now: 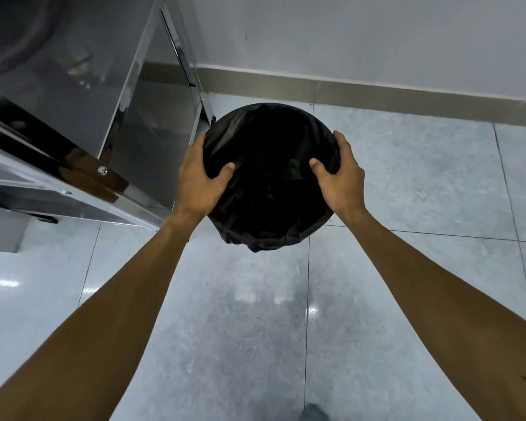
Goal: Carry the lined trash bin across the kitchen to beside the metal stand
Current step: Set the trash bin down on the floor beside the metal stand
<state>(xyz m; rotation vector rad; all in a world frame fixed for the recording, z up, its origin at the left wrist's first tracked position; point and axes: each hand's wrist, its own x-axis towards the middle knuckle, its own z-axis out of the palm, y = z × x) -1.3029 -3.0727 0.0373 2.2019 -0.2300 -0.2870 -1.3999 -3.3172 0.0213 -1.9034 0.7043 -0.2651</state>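
A round trash bin [269,138] lined with a black plastic bag sits at the centre of the head view, seen from above. My left hand [199,177] grips its left rim, thumb hooked inside the liner. On the opposite rim my right hand [339,174] holds on the same way. The bin is right beside the shiny metal stand [82,86], its left edge close to the stand's leg [202,107]. Whether the bin rests on the floor or hangs just above it, I cannot tell.
A white wall [377,34] with a grey baseboard [362,89] runs behind the bin. Pale glossy floor tiles [407,183] spread to the right and towards me. The stand's frame and bolted bracket [102,170] jut out at the left.
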